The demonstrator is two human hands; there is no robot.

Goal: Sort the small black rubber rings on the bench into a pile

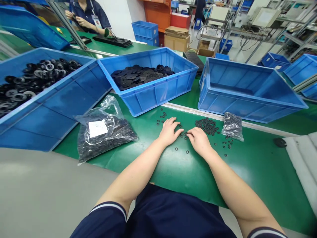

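Observation:
On the green table top [173, 172], my left hand [169, 131] lies palm down with its fingers spread, small black rings around its fingertips. My right hand [198, 139] is just to its right, fingers curled together at a few loose rings; whether one is between the fingertips is too small to tell. A dense pile of black rings [207, 126] lies beyond my right hand, with a small clear bag of dark parts [232, 126] to its right. Two single rings [187, 152] rest nearer to me. A large clear bag of black rings [106, 134] with a white label sits left of my left hand.
Along the back stand a blue bin of black and grey rings [49, 96], a blue bin of black discs [158, 92] and another blue bin [247, 102]. A white padded item [303, 158] is at the right edge. Across the table sits a person [92, 16].

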